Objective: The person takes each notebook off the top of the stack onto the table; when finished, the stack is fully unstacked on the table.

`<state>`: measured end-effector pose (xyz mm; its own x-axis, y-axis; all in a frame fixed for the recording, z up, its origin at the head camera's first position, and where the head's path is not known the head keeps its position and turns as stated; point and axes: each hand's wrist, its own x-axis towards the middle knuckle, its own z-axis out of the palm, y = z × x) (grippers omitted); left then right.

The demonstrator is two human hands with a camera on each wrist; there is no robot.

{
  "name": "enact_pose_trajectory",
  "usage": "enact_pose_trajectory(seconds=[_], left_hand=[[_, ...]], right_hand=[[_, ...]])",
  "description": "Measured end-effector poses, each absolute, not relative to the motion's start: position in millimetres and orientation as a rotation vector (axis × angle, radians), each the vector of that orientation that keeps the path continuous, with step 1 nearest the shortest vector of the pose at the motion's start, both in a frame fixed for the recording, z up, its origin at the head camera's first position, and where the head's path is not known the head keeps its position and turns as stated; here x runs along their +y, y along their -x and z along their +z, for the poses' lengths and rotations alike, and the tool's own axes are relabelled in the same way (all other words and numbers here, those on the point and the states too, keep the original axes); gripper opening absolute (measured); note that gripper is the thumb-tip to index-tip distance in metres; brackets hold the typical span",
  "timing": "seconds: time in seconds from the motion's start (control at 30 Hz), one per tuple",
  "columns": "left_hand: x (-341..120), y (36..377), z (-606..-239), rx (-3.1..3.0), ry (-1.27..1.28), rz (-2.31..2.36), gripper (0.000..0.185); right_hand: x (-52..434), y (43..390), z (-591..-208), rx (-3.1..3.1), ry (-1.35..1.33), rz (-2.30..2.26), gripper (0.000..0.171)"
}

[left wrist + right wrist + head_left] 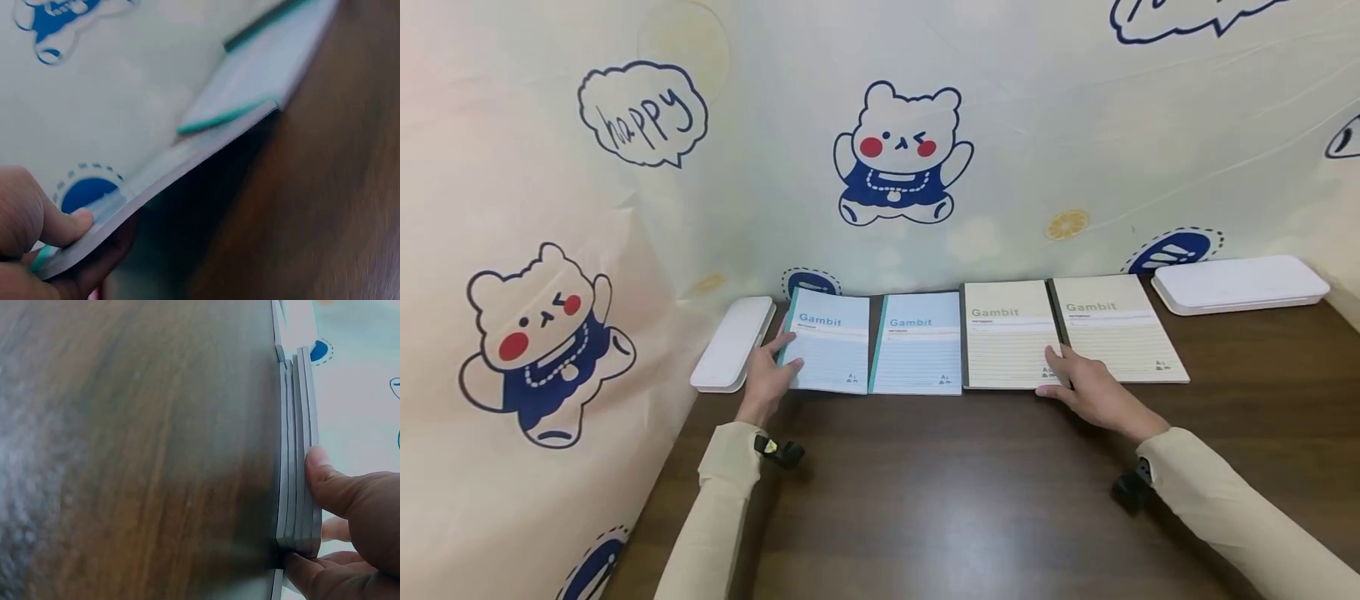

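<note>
Four "Gambit" notebooks lie in a row at the table's far edge. My left hand (777,364) pinches the left edge of the leftmost blue notebook (831,342). In the left wrist view that hand (94,240) has its thumb on top and fingers underneath, and this blue notebook (206,150) is tilted up off the wood. A second blue notebook (917,346) lies flat beside it. My right hand (1075,379) holds the near edge where the left beige notebook (1007,333) meets the right beige notebook (1120,329). In the right wrist view the right hand (306,512) grips stacked notebook edges (297,425), thumb on top and a finger below.
A white case (732,343) lies left of the notebooks and a larger white case (1240,283) at the far right. The dark wooden table (940,483) stretches toward me. A cartoon bear cloth (902,158) hangs behind and along the left side.
</note>
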<state>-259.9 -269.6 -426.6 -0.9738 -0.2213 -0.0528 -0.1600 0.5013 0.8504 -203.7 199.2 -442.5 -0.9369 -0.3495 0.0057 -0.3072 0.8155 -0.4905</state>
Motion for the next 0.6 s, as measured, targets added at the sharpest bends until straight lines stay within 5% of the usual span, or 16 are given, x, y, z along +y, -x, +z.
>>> enact_pose_trajectory(seconds=[0.6], left_hand=[[-258, 280, -457, -2.862, 0.113, -0.571, 0.035]], right_hand=[[201, 205, -445, 2.914, 0.523, -0.787, 0.069]])
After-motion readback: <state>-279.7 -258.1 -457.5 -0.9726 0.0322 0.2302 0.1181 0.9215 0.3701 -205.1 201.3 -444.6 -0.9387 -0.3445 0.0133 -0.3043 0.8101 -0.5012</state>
